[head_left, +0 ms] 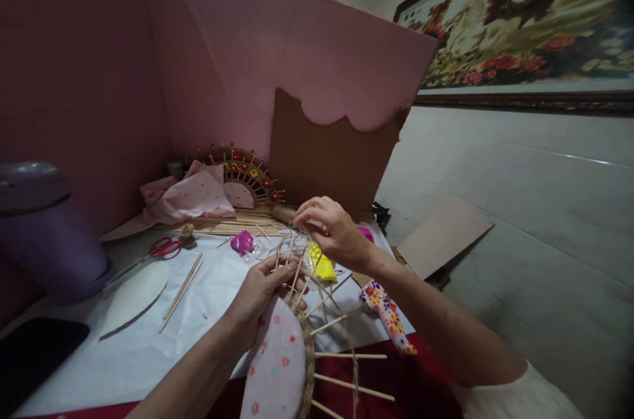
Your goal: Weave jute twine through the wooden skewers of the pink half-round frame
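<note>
My left hand (257,292) grips the top edge of a fabric-covered half disc (277,366) with a twine rim and wooden sticks (347,356) fanning out of it. The thumb presses near the sticks. My right hand (331,227) hovers just above, fingers pinched on a thin strand of twine (331,297) that runs down among the sticks. A finished fan-shaped piece (245,178) with red and yellow beads stands at the back.
Red-handled scissors (161,248), loose skewers (181,290), a white cut-out shape (133,293), pink (242,242) and yellow (321,266) bags and a floral glue gun (389,314) lie on white paper. A purple container (42,234) stands left. Pink-covered cardboard (327,154) backs the table.
</note>
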Demonstrator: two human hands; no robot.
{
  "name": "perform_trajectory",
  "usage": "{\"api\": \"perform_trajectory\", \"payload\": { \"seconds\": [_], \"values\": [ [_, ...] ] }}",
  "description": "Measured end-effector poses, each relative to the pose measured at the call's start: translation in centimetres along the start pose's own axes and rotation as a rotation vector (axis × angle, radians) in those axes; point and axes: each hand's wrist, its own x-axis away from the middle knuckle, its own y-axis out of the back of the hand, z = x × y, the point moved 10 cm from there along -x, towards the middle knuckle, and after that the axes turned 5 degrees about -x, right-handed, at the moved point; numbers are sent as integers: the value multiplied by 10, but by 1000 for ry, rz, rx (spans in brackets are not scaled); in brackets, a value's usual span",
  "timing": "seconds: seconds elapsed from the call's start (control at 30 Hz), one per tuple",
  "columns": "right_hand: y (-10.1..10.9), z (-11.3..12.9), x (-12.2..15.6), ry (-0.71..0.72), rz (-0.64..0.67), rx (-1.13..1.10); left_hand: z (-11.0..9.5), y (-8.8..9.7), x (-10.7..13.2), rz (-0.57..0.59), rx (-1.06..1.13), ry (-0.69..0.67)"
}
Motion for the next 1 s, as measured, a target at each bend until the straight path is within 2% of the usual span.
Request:
{"api": "perform_trajectory", "payload": {
  "seconds": [0.13, 0.27, 0.53, 1.0],
  "values": [
    [-3, 24, 29, 38, 88, -30, -2, 0, -1, 26, 32, -36],
    [-7, 27, 42, 12, 91, 16, 0, 0, 0, 37, 58, -41],
    [-15, 28, 37, -27, 101, 130, -3, -1, 3, -2, 88, -37],
    [-17, 22, 41, -122, 56, 199, -3, -5, 1, 59, 48, -70]
  ]
}}
